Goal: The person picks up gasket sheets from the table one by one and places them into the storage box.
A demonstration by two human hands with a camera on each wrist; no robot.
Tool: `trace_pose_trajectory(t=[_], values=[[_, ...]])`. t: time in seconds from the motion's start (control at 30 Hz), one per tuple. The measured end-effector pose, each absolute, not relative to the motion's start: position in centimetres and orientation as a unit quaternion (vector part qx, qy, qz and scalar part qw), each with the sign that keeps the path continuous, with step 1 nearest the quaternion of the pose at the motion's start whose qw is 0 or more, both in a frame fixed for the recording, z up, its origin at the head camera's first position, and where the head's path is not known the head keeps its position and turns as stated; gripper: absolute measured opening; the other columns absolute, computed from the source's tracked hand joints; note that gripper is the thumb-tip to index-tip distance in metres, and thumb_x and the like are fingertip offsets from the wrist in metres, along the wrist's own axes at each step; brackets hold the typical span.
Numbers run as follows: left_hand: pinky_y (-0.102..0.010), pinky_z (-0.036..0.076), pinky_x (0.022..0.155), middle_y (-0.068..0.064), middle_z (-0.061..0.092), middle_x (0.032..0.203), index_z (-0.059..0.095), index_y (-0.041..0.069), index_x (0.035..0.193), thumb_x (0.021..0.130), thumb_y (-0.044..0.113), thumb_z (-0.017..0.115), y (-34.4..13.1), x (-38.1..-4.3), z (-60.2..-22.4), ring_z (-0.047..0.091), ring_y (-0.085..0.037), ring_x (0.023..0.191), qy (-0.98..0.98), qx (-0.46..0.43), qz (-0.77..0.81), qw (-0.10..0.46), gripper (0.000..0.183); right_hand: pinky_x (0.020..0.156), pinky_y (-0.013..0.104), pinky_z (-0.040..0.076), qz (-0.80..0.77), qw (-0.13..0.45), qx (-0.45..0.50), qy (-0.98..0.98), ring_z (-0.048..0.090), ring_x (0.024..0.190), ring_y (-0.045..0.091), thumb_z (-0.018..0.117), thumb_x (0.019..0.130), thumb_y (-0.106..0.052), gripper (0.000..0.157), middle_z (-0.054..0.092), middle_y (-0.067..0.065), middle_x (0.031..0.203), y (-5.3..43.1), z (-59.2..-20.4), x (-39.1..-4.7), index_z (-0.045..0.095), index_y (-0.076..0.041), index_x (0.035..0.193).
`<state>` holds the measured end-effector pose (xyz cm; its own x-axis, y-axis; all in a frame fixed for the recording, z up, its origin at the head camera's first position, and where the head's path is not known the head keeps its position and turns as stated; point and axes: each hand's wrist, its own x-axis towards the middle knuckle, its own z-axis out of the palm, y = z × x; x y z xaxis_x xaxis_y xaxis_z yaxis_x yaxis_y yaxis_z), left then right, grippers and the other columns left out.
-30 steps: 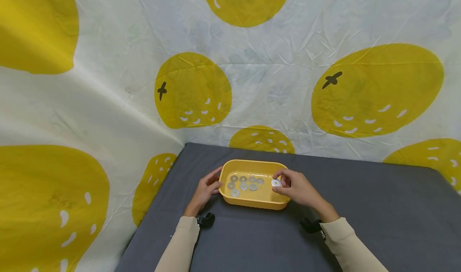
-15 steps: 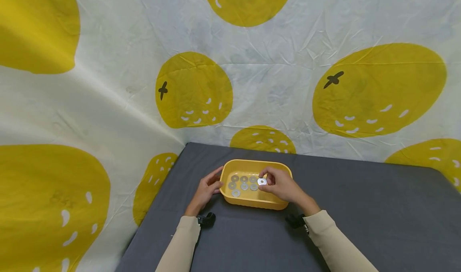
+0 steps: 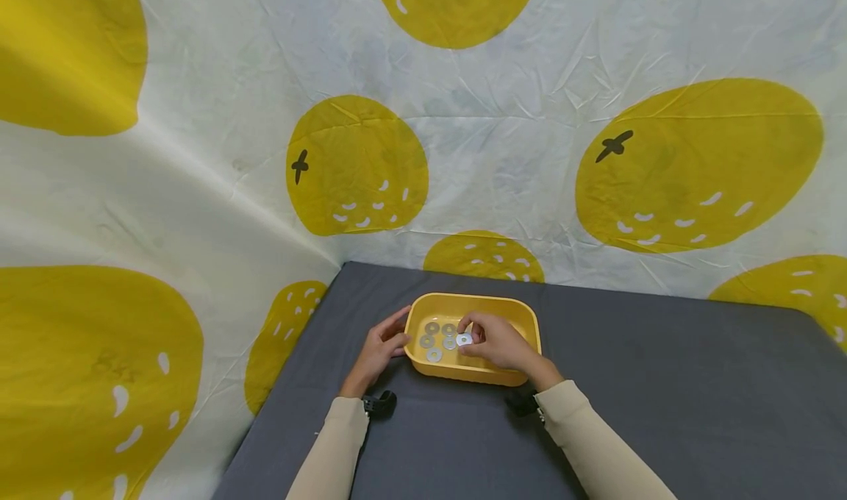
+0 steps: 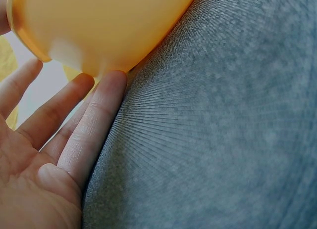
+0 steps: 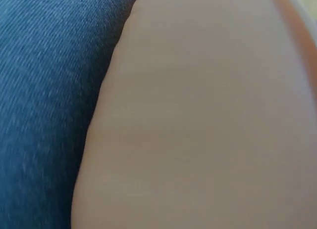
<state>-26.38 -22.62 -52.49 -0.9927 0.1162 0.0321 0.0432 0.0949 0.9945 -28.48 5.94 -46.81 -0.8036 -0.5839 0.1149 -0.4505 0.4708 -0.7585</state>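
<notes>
A yellow plastic tray (image 3: 473, 373) on the dark cloth holds several flat, silvery washers (image 3: 433, 354) toward its left side. Inside it, my right hand (image 3: 496, 340) pinches a bright washer (image 3: 464, 339) between thumb and fingers, just right of the others. That hand covers part of the tray floor, so any washers beneath it are hidden. My left hand (image 3: 377, 347) rests against the tray's left end. In the left wrist view, its straight fingers (image 4: 110, 85) touch the outer wall. The right wrist view is filled by a blurred stretch of skin, with no washer visible.
The dark grey cloth (image 3: 662, 382) covers the table around the tray. A white curtain (image 3: 503, 169) printed with yellow fruit hangs behind the table and along its left side. Dark wrist straps (image 3: 379, 404) sit at both cuffs.
My right hand has moved left within the tray, carrying the pinched washer from the right end toward the other washers. Fewer loose washers show now. My left hand stays in place.
</notes>
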Motion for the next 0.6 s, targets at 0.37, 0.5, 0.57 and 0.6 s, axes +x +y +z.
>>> trace_pose_trajectory(t=[0.37,0.5,0.57,0.6], values=[[-0.037,0.062,0.088,-0.021,0.058,0.145,0.046,0.023,0.156,0.098,0.014,0.064,-22.7,-26.5,-52.5,0.061,-0.040,0.126,0.745,0.056,0.665,0.028,0.061,0.056,0.025,0.042,-0.404,0.112,-0.290,0.860,0.048,0.062,0.014,0.081,0.088,-0.015,0.020,0.055,0.001,0.075,4.4,-47.6,-29.1,0.068,-0.014,0.103],[-0.036,0.062,0.087,-0.021,0.059,0.144,0.046,0.023,0.156,0.098,0.014,0.064,-22.6,-26.5,-52.5,0.062,-0.041,0.125,0.742,0.056,0.668,0.028,0.061,0.057,0.024,0.042,-0.398,0.112,-0.300,0.860,0.050,0.063,0.013,0.082,0.087,-0.016,0.021,0.055,0.000,0.074,4.1,-48.2,-29.4,0.068,-0.013,0.102],[-0.035,0.062,0.086,-0.022,0.059,0.144,0.046,0.023,0.155,0.098,0.013,0.064,-22.6,-26.5,-52.5,0.062,-0.041,0.124,0.739,0.058,0.670,0.028,0.061,0.058,0.024,0.042,-0.397,0.113,-0.306,0.858,0.050,0.064,0.013,0.082,0.087,-0.016,0.021,0.056,0.001,0.074,4.0,-48.3,-29.5,0.068,-0.013,0.102],[-0.035,0.062,0.086,-0.023,0.058,0.144,0.046,0.023,0.155,0.098,0.013,0.064,-22.6,-26.5,-52.5,0.062,-0.042,0.124,0.739,0.060,0.671,0.029,0.061,0.058,0.023,0.042,-0.397,0.115,-0.309,0.857,0.050,0.064,0.012,0.082,0.087,-0.016,0.022,0.056,0.001,0.074,3.9,-48.3,-29.5,0.068,-0.013,0.102]])
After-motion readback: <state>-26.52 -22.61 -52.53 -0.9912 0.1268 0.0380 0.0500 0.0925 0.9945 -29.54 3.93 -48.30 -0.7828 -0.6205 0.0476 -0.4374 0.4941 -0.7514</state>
